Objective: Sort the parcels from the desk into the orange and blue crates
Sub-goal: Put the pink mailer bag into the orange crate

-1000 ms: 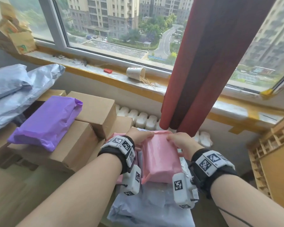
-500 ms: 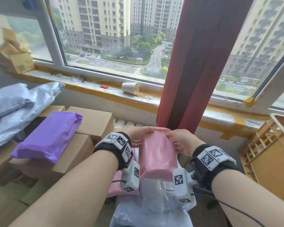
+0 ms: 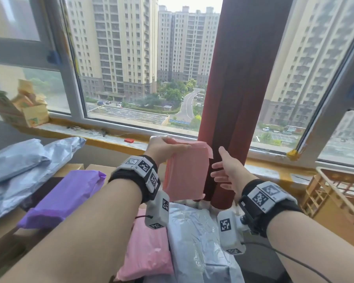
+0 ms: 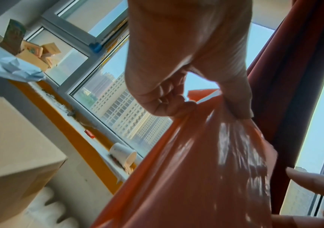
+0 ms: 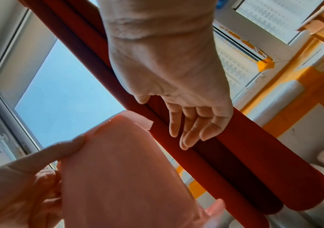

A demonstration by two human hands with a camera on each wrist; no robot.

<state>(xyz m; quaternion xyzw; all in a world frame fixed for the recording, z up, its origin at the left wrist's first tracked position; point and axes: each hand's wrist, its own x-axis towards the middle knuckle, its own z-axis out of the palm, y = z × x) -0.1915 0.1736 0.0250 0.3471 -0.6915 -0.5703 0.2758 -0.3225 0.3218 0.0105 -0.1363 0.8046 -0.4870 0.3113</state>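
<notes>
Item: pink parcel [image 3: 186, 172], soft plastic mailer, held upright in the air before the dark red curtain [image 3: 235, 99]. No label or writing shows on its visible faces; its lower edge is partly hidden behind the left wrist.

Left hand [image 3: 164, 149]: pinches the parcel's top corner, thumb on one face and curled fingers bunching the film on the other, as the left wrist view shows.

Right hand [image 3: 226, 172]: fingers spread and relaxed, holding nothing, just beside the parcel's right edge. Whether a fingertip touches the film cannot be told.

Below, partly covered by the forearms: second pink parcel [image 3: 149, 250], lying flat; grey-white mailer [image 3: 200, 242], crumpled beside it, its near end cut off by the frame. The bench beneath them is hidden.

Left side: purple parcel [image 3: 63, 195] lying on cardboard boxes [image 4: 14, 138]; grey mailers [image 3: 23, 166] stacked behind, cut off at the frame edge. No readable print on any.

Right edge: orange crate [image 3: 333, 203], lattice wall, only partly in frame.

Windowsill [image 3: 74, 129]: tipped paper cup [image 4: 123, 153], small red object [image 3: 129, 140], printed cartons [image 3: 29, 111] with lettering too blurred to read.

Wrist bands carry black-and-white square markers, no legible text.
</notes>
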